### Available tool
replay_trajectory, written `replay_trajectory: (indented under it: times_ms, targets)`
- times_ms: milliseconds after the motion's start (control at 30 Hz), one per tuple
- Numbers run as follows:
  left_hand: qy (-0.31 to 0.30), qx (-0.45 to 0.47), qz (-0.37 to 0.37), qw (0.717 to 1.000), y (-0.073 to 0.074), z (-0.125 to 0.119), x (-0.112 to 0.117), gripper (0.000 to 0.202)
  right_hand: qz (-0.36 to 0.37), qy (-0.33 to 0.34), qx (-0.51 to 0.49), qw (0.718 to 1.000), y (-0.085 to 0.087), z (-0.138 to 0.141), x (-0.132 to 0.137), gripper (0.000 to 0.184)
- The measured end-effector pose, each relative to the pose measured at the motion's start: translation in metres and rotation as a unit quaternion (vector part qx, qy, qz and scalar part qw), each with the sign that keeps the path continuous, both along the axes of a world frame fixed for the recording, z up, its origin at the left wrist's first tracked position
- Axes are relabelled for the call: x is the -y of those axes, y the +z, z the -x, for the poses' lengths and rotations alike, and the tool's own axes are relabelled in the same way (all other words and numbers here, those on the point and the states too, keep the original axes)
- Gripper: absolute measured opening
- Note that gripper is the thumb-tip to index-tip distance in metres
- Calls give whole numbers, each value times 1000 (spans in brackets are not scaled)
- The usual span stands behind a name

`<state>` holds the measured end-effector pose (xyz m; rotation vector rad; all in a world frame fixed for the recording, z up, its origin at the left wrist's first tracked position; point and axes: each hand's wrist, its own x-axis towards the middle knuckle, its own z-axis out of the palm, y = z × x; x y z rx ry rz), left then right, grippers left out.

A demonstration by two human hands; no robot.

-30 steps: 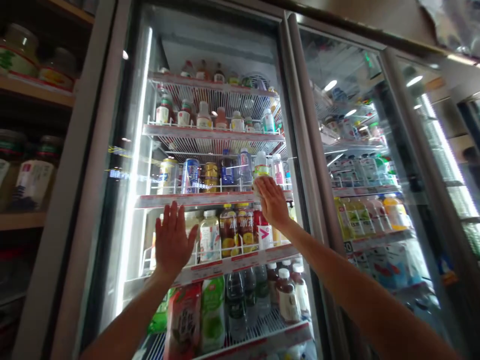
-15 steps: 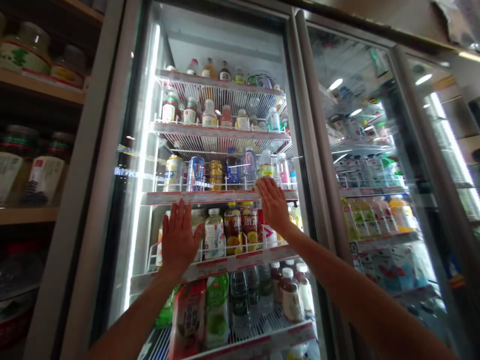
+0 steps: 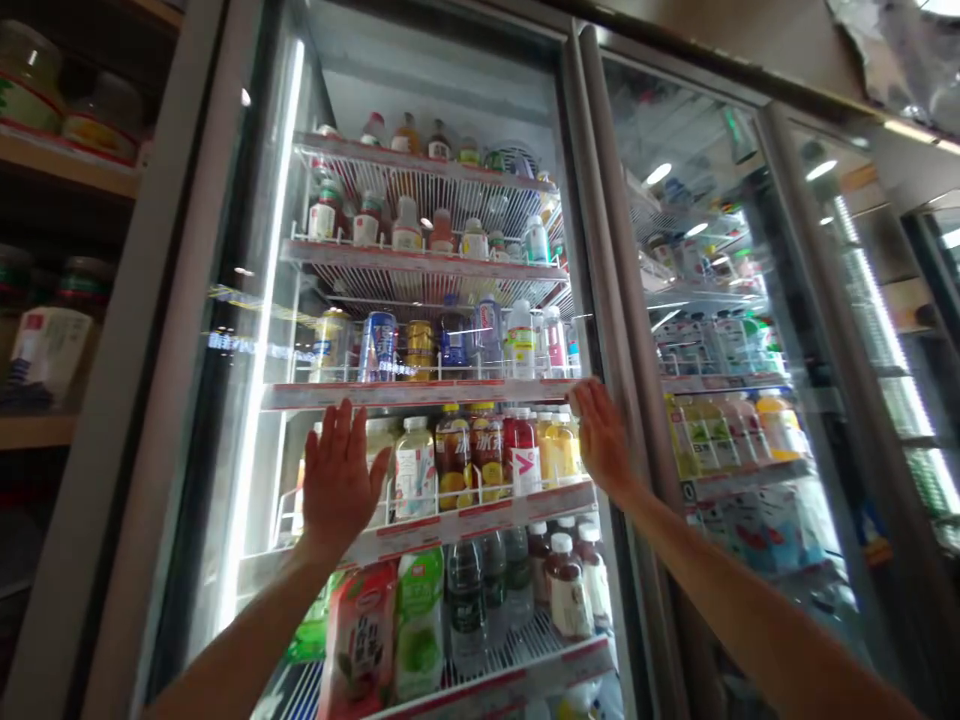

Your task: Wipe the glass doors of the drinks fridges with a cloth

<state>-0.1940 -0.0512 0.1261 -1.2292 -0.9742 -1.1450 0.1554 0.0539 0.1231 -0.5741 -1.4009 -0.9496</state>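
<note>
My left hand lies flat with its fingers outstretched on the glass door of an upright drinks fridge, in front of the shelf with the bottles. Towards the door's right side, my right hand presses a small pale cloth against the same pane. Most of that cloth is hidden beneath the fingers. Behind the glass, near the right hand, are yellow bottles and a red bottle. A bottle with a white label stands just right of the left hand.
A metal door frame runs up on the right, beside a second glass door with drinks behind it. Wooden shelves with jars stand at the left. Lower inside the fridge are a red carton and a green one.
My right hand has slid right across the glass with the cloth, to near the door's frame. The left hand stays flat on the pane. The view has shifted slightly.
</note>
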Motion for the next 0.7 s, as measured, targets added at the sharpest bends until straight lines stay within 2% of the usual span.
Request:
replay_trajectory:
  times_ms: [100,133,167,200,233,300,333,367,400,433,500,567,600,633,667,700]
  targets:
    - [-1,7,-5,1000,0,-1,0,64,11,-2,55,998,-84,-7,-1,65]
    - [-1,7,-4,1000,0,-2,0,64,25,-4,86,996,-106,-8,0,66]
    - [-1,8,-2,1000,0,-2,0,64,28,-9,108,994,-119,-10,1,66]
    - [-2,10,1,1000,0,-2,0,64,33,-13,129,991,-120,-11,1,66]
    - [-3,12,3,1000,0,-2,0,64,34,-16,136,990,-111,-13,0,66]
    - [-5,14,4,1000,0,-1,-1,63,32,-15,106,994,-72,-12,-3,65]
    - [-6,13,1,1000,0,-1,-1,62,28,-10,58,998,-50,-9,-4,65]
    - [-8,11,-1,1000,0,-1,-1,62,25,-5,16,1000,-33,-4,-3,65]
    - [-8,9,-3,1000,0,0,-1,62,23,1,-12,1000,-24,4,-1,65]
    - [-8,8,-2,1000,0,0,-1,62,21,8,-15,1000,-23,14,3,65]
    - [-5,8,4,1000,-1,1,-1,62,6,21,89,996,-41,37,14,66]
    - [-3,7,12,1000,-1,1,1,61,-22,32,248,968,-66,58,26,64]
    - [-2,7,16,1000,-2,0,1,61,-32,35,313,949,-71,67,31,63]
    - [-1,6,18,1000,-2,0,2,62,-31,33,345,937,-68,73,34,62]
    - [-1,5,19,1000,-2,0,2,62,-17,30,336,941,-58,78,36,61]
    - [-1,4,19,1000,-2,0,3,62,6,26,289,957,-41,81,36,62]
